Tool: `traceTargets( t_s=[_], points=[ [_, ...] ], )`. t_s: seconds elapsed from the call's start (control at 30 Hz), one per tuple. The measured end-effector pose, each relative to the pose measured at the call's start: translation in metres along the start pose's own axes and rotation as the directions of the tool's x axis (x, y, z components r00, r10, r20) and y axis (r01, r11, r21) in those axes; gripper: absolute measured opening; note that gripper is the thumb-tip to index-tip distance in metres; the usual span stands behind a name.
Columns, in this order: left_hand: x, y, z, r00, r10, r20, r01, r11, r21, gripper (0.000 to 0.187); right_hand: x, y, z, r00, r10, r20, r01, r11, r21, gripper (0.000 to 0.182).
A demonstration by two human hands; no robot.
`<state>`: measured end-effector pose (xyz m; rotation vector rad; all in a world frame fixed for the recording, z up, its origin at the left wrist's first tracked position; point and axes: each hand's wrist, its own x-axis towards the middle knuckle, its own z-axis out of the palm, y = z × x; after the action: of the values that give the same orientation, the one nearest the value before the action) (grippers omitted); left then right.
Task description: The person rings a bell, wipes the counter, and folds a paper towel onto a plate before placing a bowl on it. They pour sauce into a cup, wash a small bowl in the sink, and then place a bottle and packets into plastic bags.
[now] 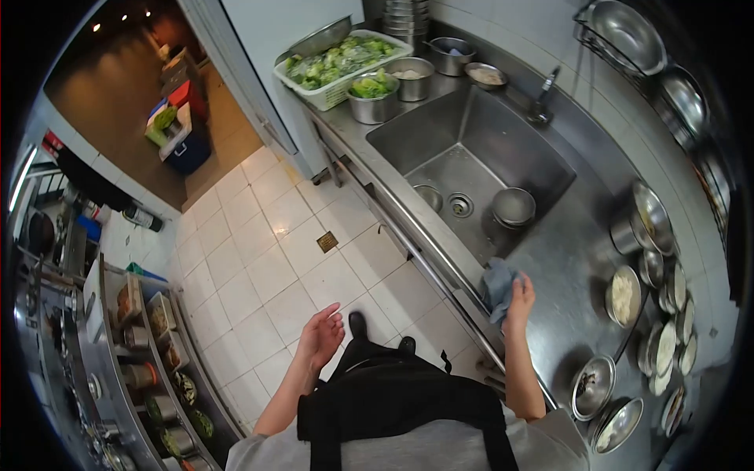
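Right hand (519, 303) holds a bunched grey-blue fabric cloth (497, 284) at the front edge of the stainless-steel table (559, 310), beside the rectangular metal sink (514, 129). Probably light, limp and perhaps damp, it suits a grip on its gathered folds. Left hand (320, 336) is empty, fingers loosely spread.

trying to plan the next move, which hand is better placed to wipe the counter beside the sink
Probably the right hand: it holds the cloth at the edge of the counter. The left hand looks empty and is over the tiled floor, farther away.
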<state>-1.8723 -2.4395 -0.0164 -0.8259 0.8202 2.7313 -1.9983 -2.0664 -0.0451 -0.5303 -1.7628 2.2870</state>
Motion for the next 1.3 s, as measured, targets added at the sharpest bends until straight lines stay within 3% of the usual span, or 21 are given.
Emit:
traceTargets(
  t_s=[0.03, 0.17, 0.23, 0.27, 0.37, 0.4, 0.43, 0.5, 0.53, 0.57, 0.6, 0.67, 0.73, 0.97, 1.07, 1.13, 1.17, 1.2, 1.23, 1.27, 1.3],
  points=[
    [0.011, 0.006, 0.002, 0.998, -0.054, 0.010, 0.055, 0.998, -0.030, 0.030, 0.002, -0.009, 0.017, 1.000, 0.012, 0.012, -0.012, 1.000, -0.003, 0.029],
    [0.053, 0.045, 0.022, 0.995, -0.066, 0.076, 0.064, 0.998, 0.026, 0.028, 0.028, -0.050, 0.139, 0.914, -0.148, 0.378, 0.169, 0.985, -0.022, 0.032],
    [0.072, 0.068, 0.025, 0.994, -0.044, 0.101, 0.042, 0.999, 0.023, 0.028, 0.046, -0.055, 0.210, 0.824, -0.289, 0.488, 0.375, 0.923, -0.086, 0.033],
    [0.082, 0.082, 0.027, 0.992, -0.030, 0.124, 0.027, 0.999, 0.021, 0.028, 0.055, -0.056, 0.248, 0.794, -0.319, 0.517, 0.386, 0.922, -0.024, 0.033],
    [0.109, 0.122, 0.022, 0.993, 0.012, 0.117, -0.014, 1.000, 0.020, 0.027, 0.102, -0.039, 0.371, 0.691, -0.495, 0.527, 0.609, 0.792, -0.055, 0.033],
    [0.118, 0.135, 0.019, 0.994, 0.041, 0.106, -0.040, 0.999, -0.005, 0.027, 0.117, -0.028, 0.414, 0.622, -0.603, 0.500, 0.696, 0.718, 0.002, 0.033],
    [0.126, 0.148, 0.016, 0.994, 0.062, 0.086, -0.061, 0.998, -0.012, 0.028, 0.129, -0.020, 0.451, 0.554, -0.651, 0.519, 0.786, 0.615, -0.066, 0.033],
    [0.138, 0.169, 0.015, 0.995, 0.090, 0.044, -0.090, 0.996, 0.001, 0.028, 0.162, 0.021, 0.512, 0.465, -0.621, 0.631, 0.867, 0.464, -0.182, 0.040],
    [0.144, 0.179, 0.016, 0.992, 0.127, -0.002, -0.127, 0.992, 0.003, 0.028, 0.176, 0.049, 0.532, 0.458, -0.538, 0.708, 0.882, 0.373, -0.287, 0.047],
    [0.151, 0.187, 0.017, 0.992, 0.123, -0.006, -0.122, 0.992, 0.029, 0.028, 0.190, 0.089, 0.544, 0.526, -0.392, 0.755, 0.849, 0.299, -0.436, 0.053],
    [0.157, 0.195, 0.017, 0.997, 0.082, -0.001, -0.082, 0.995, 0.053, 0.028, 0.186, 0.100, 0.539, 0.643, -0.087, 0.760, 0.751, 0.265, -0.605, 0.054],
    [0.169, 0.206, 0.016, 0.999, 0.035, -0.002, -0.035, 0.998, 0.061, 0.028, 0.170, 0.105, 0.521, 0.634, -0.221, 0.741, 0.772, 0.236, -0.590, 0.052],
    [0.186, 0.213, 0.016, 0.999, -0.050, -0.006, 0.051, 0.992, 0.112, 0.028, 0.151, 0.096, 0.473, 0.609, -0.255, 0.751, 0.792, 0.245, -0.559, 0.051],
    [0.254, 0.221, 0.057, 0.959, -0.264, 0.100, 0.209, 0.902, 0.377, 0.029, 0.058, 0.030, 0.241, 0.752, -0.089, 0.653, 0.658, 0.149, -0.738, 0.056],
    [0.275, 0.206, 0.093, 0.916, -0.355, 0.187, 0.224, 0.839, 0.496, 0.029, 0.031, 0.015, 0.168, 0.835, -0.062, 0.546, 0.548, 0.000, -0.837, 0.052],
    [0.279, 0.185, 0.119, 0.875, -0.401, 0.270, 0.200, 0.809, 0.552, 0.029, 0.021, 0.001, 0.123, 0.973, -0.020, 0.229, 0.229, 0.165, -0.959, 0.042],
    [0.281, 0.175, 0.128, 0.832, -0.451, 0.324, 0.190, 0.780, 0.597, 0.029, 0.021, 0.008, 0.098, 0.985, -0.138, 0.106, 0.143, 0.286, -0.948, 0.037],
    [0.280, 0.163, 0.138, 0.794, -0.505, 0.338, 0.214, 0.754, 0.621, 0.029, 0.022, 0.015, 0.081, 0.968, -0.249, -0.024, 0.082, 0.406, -0.910, 0.033],
    [0.279, 0.152, 0.149, 0.759, -0.549, 0.351, 0.215, 0.719, 0.661, 0.029, 0.020, 0.007, 0.079, 0.886, -0.451, -0.112, 0.126, 0.466, -0.876, 0.030],
    [0.276, 0.141, 0.158, 0.730, -0.582, 0.358, 0.209, 0.690, 0.693, 0.029, 0.016, -0.004, 0.075, 0.857, -0.425, -0.293, 0.009, 0.580, -0.815, 0.029],
    [0.274, 0.132, 0.166, 0.697, -0.614, 0.370, 0.199, 0.662, 0.723, 0.029, 0.008, -0.015, 0.067, 0.761, -0.526, -0.381, 0.020, 0.605, -0.796, 0.030]
  ],
)
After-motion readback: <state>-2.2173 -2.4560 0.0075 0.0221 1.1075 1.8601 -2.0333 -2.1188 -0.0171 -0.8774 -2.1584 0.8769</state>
